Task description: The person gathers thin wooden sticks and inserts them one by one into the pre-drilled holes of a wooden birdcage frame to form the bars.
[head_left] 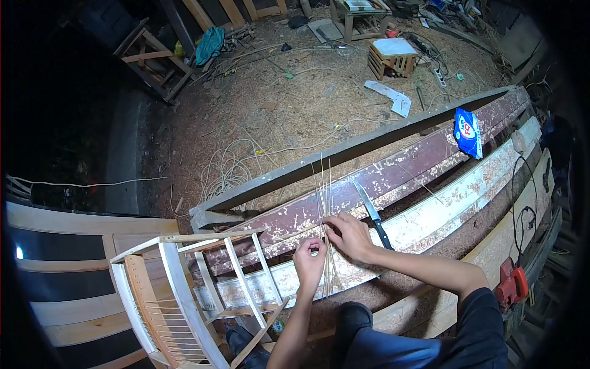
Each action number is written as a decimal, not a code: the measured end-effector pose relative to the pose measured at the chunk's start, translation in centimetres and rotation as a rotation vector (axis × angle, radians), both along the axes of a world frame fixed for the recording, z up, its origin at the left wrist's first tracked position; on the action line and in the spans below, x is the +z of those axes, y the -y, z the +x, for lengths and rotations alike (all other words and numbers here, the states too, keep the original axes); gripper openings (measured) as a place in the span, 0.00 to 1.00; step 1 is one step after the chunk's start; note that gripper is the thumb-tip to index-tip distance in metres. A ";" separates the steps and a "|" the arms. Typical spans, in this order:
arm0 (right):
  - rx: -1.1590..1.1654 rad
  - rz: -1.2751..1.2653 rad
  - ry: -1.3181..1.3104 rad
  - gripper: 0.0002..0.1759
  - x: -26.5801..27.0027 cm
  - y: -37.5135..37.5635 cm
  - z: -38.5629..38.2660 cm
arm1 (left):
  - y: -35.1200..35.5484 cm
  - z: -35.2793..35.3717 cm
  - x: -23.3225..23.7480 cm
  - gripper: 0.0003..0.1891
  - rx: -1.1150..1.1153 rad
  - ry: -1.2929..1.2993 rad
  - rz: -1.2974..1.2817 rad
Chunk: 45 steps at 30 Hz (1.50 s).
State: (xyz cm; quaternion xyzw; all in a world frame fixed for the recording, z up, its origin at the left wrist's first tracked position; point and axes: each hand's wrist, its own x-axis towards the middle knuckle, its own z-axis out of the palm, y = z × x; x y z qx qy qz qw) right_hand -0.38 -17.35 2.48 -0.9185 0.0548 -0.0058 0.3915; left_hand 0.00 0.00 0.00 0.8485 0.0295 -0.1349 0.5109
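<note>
Several thin bamboo-like sticks (pixel 324 195) stand out from the planks in a loose bundle in front of me. My right hand (pixel 351 237) has its fingers closed around the bundle's middle. Just to the left, my left hand (pixel 308 258) is curled in a pinch next to the sticks; whatever lies between its fingertips is too small to make out. A knife (pixel 372 213) with a black handle lies on the planks beyond my right hand, its blade pointing away from me.
A wooden frame (pixel 178 295) with thin rods stands at left. The worn maroon plank (pixel 393 175) carries a blue packet (pixel 468 133). A red power tool (pixel 511 283) sits at right. Coiled cord (pixel 227 172) and a small slatted stool (pixel 393 55) are on the shavings-covered ground.
</note>
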 end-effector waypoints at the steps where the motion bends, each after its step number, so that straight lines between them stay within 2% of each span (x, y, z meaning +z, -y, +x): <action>1: 0.004 0.001 -0.004 0.15 0.0 0.1 0.0 | 0.2 0.0 0.6 0.09 -0.002 -0.042 -0.047; 6: -0.014 0.045 0.042 0.13 0.1 0.1 0.4 | 0.2 0.0 0.0 0.07 0.008 -0.037 -0.214; 8: -0.061 0.286 -0.079 0.12 0.7 -0.1 0.5 | 0.3 -0.1 0.0 0.06 0.020 -0.040 -0.309; 15: -0.040 0.440 -0.167 0.12 1.8 0.0 0.9 | 0.2 -0.7 2.3 0.07 0.036 -0.091 -0.297; 17: -0.131 0.241 -0.106 0.10 1.3 0.0 0.6 | -0.4 -0.7 1.2 0.07 0.099 0.045 -0.099; 18: -0.094 0.184 -0.108 0.10 1.5 0.5 0.5 | -0.6 -0.6 1.7 0.07 0.080 0.104 0.038; 19: -0.093 0.183 -0.106 0.10 1.4 0.8 0.3 | -0.8 -0.4 1.6 0.07 0.080 0.106 0.037; 21: 0.034 -0.007 0.024 0.11 1.1 1.0 0.1 | -1.1 -0.4 1.3 0.07 0.063 0.181 0.150; 24: 0.103 -0.079 -0.010 0.13 1.2 0.9 0.0 | -1.1 -0.5 1.5 0.09 0.011 0.147 0.216; 27: 0.108 -0.104 0.033 0.13 0.9 1.0 -0.1 | -0.4 -0.8 2.5 0.10 -0.036 0.193 0.354; 34: 0.085 -0.055 0.068 0.12 0.2 1.5 0.1 | 0.8 -0.5 3.0 0.12 -0.081 0.305 0.414; 36: 0.081 -0.052 0.047 0.11 0.3 1.5 0.2 | 1.4 -0.4 3.5 0.10 -0.101 0.421 0.476; 45: 0.066 -0.056 0.056 0.10 -0.1 1.5 0.2 | 2.6 0.8 2.1 0.10 -0.146 0.359 0.577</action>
